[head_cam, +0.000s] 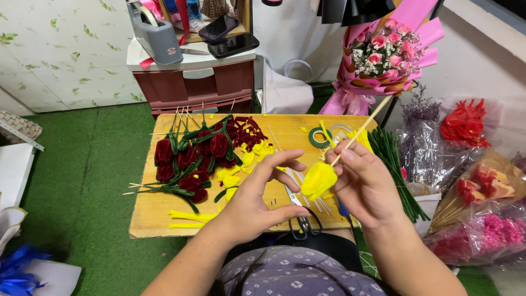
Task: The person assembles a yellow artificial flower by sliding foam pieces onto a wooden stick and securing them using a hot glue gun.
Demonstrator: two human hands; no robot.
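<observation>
The right hand [364, 181] pinches a thin wooden stick [361, 130] tipped with a fuzzy yellow flower bud [318, 180], raised above the wooden board [153, 214]; the left hand [257, 194], fingers spread, cups it for shaping.

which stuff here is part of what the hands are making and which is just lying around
In use: yellow flower bud on wooden stick, right hand, left hand, yellow petals, green tape roll.
Lying about: pink bouquet, tape dispenser, phones.
</observation>
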